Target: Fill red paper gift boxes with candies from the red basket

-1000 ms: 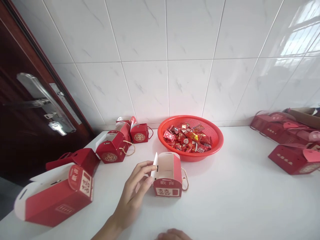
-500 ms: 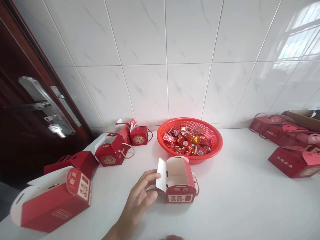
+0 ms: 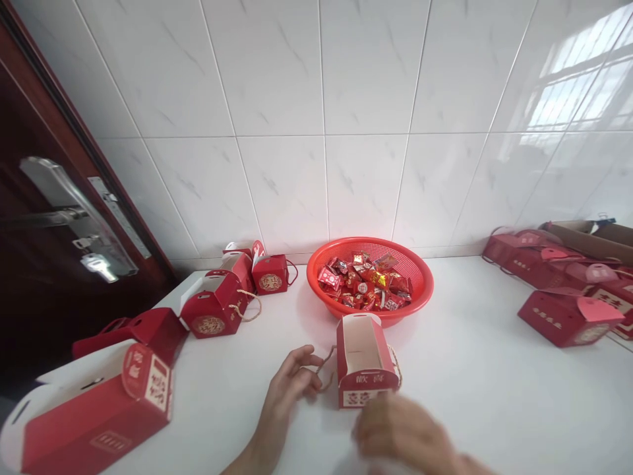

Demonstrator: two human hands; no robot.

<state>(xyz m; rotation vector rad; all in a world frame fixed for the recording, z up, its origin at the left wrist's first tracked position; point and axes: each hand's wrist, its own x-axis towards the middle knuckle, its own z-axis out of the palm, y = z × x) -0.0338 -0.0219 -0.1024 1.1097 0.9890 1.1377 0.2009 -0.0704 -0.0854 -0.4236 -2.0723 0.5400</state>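
A red gift box (image 3: 363,349) with a pale inside and a gold label on its near end stands on the white countertop, its top uncovered. Just left of it is my left hand (image 3: 291,386), fingers bent and apart. Its fingertips are at the left rope handle (image 3: 327,381), which they partly hide; I see no firm grip. In front of the box, my right hand (image 3: 400,429) is smeared by motion, overlapping the lower right corner of the label. Its fingers cannot be made out. A second rope handle (image 3: 397,369) hangs on the box's right side.
Behind the box sits a red plastic basket (image 3: 425,284) of wrapped candies (image 3: 366,280). Several red boxes line the left, including a large open-topped one (image 3: 93,415). More red boxes (image 3: 568,316) stand at right near a cardboard box (image 3: 583,241). Tiled wall (image 3: 277,185) rises behind.
My left hand has left the box's white left flap, which no longer sticks out, and is at the rope handle. My right hand has come up from the bottom edge. The view has shifted slightly.
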